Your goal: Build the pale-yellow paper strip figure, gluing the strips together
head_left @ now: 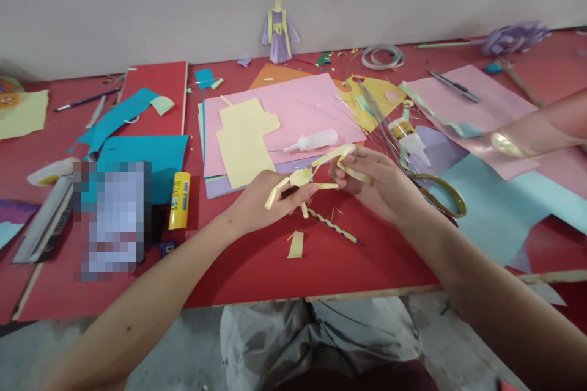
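Observation:
Both my hands work a small yellow folded paper piece (300,178) above the red table (257,263). My left hand (263,198) is closed, pinching the piece's lower folded part. My right hand (383,186) is closed too, gripping a yellow strip (337,156) that runs up from the same piece. Just under the hands lie a striped pencil (332,227) and a yellow paper scrap (296,245).
A white glue bottle (314,140) lies on the pink sheet (293,113) with a yellow cut-out (243,140). Left: a yellow glue stick (178,200) and blue paper (147,156). Right: a glue bottle (407,134), tape ring (443,195), another person's arm (541,128). A paper doll (279,30) leans against the wall.

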A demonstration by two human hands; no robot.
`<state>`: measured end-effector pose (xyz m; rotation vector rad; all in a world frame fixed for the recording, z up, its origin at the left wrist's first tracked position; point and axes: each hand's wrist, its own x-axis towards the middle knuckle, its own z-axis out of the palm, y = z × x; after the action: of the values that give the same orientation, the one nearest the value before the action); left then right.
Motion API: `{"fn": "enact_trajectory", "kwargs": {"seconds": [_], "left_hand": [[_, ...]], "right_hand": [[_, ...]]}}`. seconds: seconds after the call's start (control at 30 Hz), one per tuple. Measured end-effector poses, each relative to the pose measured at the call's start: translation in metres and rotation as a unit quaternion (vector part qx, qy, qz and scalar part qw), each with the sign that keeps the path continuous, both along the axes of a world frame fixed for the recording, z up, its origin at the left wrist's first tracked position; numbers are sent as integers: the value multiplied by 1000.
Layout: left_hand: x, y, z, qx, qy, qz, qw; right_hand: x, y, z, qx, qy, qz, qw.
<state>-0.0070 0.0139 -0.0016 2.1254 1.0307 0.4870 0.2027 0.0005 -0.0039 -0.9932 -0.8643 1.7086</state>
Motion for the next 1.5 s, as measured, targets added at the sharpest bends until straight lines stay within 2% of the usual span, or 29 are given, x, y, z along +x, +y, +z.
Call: {"fn": "enact_trajectory", "kwargs": {"seconds": [0.17,0.4,0.6,0.83,1.03,1.17,1.5], "left_hand": [[-2,-1,-1,27,-14,-25,999],[0,-2,3,45,21,-72,996],[-1,-2,0,63,23,-85,994],[-1,-1,-3,68,-11,-76,995],[-2,-1,-3,54,-14,-69,996],[-2,-1,-3,56,-28,-72,995],[-2,-2,-2,-22,-44,-39,998]], "right_hand": [[-1,0,-1,-1,-17,-3,1000],[-6,-4,3,29,-108,-3,994],[-7,-4,-3,50,-139,49,988],[-8,-5,-3,77,-147,41,985],[-8,-2,-4,81,-121,-12,989],[-7,-1,-3,54,-100,-49,992],[-7,-2,5,14,-98,-79,992]]}}
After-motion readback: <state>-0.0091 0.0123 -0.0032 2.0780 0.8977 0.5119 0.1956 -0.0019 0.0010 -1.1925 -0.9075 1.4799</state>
